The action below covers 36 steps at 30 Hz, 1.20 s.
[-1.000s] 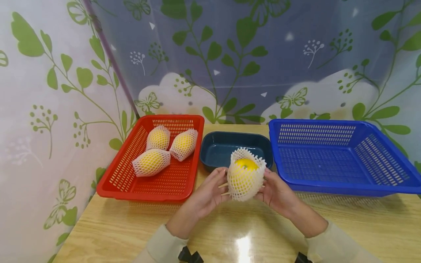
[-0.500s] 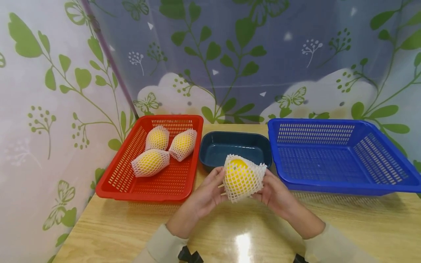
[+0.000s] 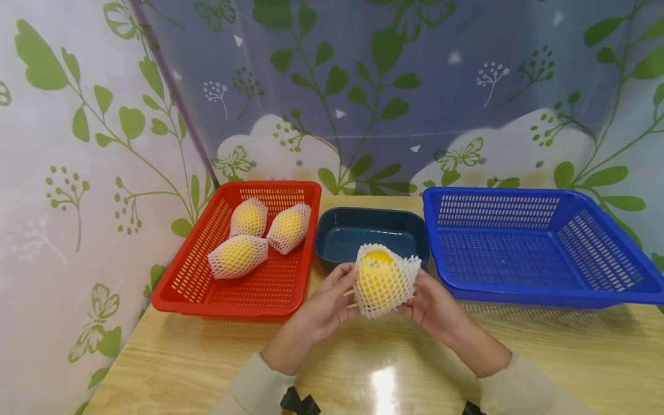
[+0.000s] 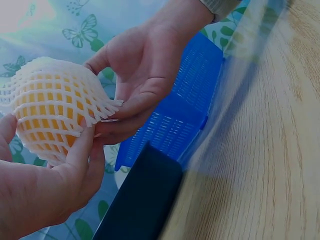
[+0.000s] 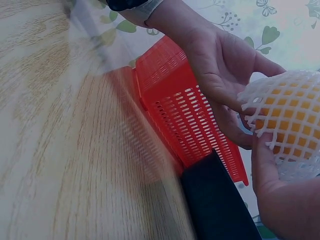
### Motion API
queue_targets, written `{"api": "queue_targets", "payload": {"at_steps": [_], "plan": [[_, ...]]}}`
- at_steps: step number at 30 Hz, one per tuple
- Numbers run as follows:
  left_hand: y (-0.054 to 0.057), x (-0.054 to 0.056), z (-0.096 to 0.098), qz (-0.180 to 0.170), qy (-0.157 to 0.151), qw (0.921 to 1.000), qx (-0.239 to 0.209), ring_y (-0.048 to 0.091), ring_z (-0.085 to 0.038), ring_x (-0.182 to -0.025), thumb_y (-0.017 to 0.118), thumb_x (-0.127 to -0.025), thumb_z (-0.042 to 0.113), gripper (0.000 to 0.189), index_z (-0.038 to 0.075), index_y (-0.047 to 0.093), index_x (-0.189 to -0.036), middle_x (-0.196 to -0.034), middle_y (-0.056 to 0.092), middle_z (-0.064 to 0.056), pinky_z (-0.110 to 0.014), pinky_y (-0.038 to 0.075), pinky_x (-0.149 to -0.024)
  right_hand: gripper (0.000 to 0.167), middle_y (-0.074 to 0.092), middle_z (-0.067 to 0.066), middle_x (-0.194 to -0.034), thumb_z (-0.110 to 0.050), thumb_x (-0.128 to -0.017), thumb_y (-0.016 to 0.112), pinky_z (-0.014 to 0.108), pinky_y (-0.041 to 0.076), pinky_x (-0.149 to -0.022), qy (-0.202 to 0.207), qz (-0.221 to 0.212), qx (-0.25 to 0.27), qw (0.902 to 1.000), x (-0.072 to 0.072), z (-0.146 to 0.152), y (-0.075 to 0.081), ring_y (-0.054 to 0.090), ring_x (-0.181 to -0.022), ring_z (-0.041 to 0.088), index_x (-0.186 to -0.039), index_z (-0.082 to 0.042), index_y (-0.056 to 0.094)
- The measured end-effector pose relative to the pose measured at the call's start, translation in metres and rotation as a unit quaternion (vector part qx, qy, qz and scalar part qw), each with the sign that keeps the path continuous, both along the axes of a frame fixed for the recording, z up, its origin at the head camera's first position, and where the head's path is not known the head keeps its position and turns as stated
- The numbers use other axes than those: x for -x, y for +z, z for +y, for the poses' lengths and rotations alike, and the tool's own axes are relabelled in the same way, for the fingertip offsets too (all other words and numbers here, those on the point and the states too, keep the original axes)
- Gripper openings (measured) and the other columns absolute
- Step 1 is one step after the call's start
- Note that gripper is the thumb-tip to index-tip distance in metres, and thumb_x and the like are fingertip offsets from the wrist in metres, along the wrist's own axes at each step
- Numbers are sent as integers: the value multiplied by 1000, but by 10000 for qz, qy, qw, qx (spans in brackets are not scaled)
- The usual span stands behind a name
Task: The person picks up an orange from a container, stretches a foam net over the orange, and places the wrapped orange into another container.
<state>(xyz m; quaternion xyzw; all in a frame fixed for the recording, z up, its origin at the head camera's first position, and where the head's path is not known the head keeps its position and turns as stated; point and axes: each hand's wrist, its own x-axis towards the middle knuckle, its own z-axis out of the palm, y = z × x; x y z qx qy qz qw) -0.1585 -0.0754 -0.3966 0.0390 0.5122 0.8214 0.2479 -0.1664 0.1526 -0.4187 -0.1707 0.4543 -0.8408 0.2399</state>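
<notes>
A round yellow fruit (image 3: 381,276) in a white foam net sleeve is held between both hands, above the table and in front of the dark dish. My left hand (image 3: 329,302) grips it from the left, fingers and thumb around the net. My right hand (image 3: 433,300) is at the right, its fingers pinching the gathered end of the foam net (image 3: 412,271). In the left wrist view the net's frayed edge (image 4: 107,107) lies at the right hand's fingers. Yellow shows bare at the sleeve's top opening.
At left stands a red basket (image 3: 277,294) with three net-wrapped yellow fruits (image 3: 240,256). A dark teal dish (image 3: 337,230) sits in the middle, behind the hands. To its right is a blue basket (image 3: 498,259). Patterned cloth (image 3: 363,115) hangs behind the wooden table (image 3: 218,369).
The fruit has turned in the hands. Its sleeve opening, which faced up with the stem end showing, now tilts left, and the net's other end points right. The baskets have not moved.
</notes>
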Motion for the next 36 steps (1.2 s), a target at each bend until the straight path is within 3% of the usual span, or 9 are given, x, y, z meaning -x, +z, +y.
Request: {"api": "queue_targets", "payload": {"at_steps": [4, 11, 16, 20, 27, 36], "plan": [[-1, 1, 0, 2, -17, 10000, 1, 55, -20, -100, 53, -101, 32, 36, 14, 38, -128, -113, 50, -4, -29, 53, -81, 30, 62, -4, -106, -19, -105, 25, 26, 54, -82, 55, -52, 77, 9999, 0, 1, 0, 62, -92, 13, -122, -21, 50], [-9, 0, 1, 21, 23, 9999, -97, 61, -20, -95, 61, -97, 18, 39, 14, 36, -126, -105, 59, -4, -30, 54, -82, 39, 60, -2, -111, -36, -106, 20, 23, 52, -77, 18, -248, 62, 9997, -1, 0, 4, 59, -93, 14, -126, -22, 51], [-11, 0, 2, 88, 40, 9999, -64, 60, -20, -96, 57, -99, 14, 32, 14, 36, -124, -109, 56, -5, -31, 54, -83, 39, 59, -4, -111, -36, -106, 20, 21, 49, -72, -8, -329, -3, 9995, -1, 1, 5, 57, -93, 12, -126, -25, 53], [-11, 0, 2, 79, 62, 9999, -23, 60, -19, -97, 53, -100, 13, 27, 14, 37, -122, -110, 53, -5, -30, 54, -82, 39, 59, -4, -113, -35, -106, 20, 22, 50, -76, 41, -293, -50, 9995, -2, 1, 4, 58, -95, 13, -126, -25, 52], [-9, 1, 0, 9, 89, 10000, 41, 59, -20, -99, 52, -101, 17, 26, 15, 39, -123, -111, 53, -5, -30, 53, -84, 38, 60, -4, -116, -33, -106, 21, 24, 51, -81, 121, -52, 12, 9999, -2, 2, 3, 59, -99, 13, -126, -26, 54], [-7, 1, 1, -28, 148, 9999, -19, 55, -20, -100, 53, -101, 30, 26, 16, 42, -120, -112, 49, -3, -29, 53, -84, 34, 60, -5, -108, -23, -106, 25, 22, 51, -76, 129, 84, -20, 9999, -1, 1, 1, 58, -91, 10, -125, -26, 53]]}}
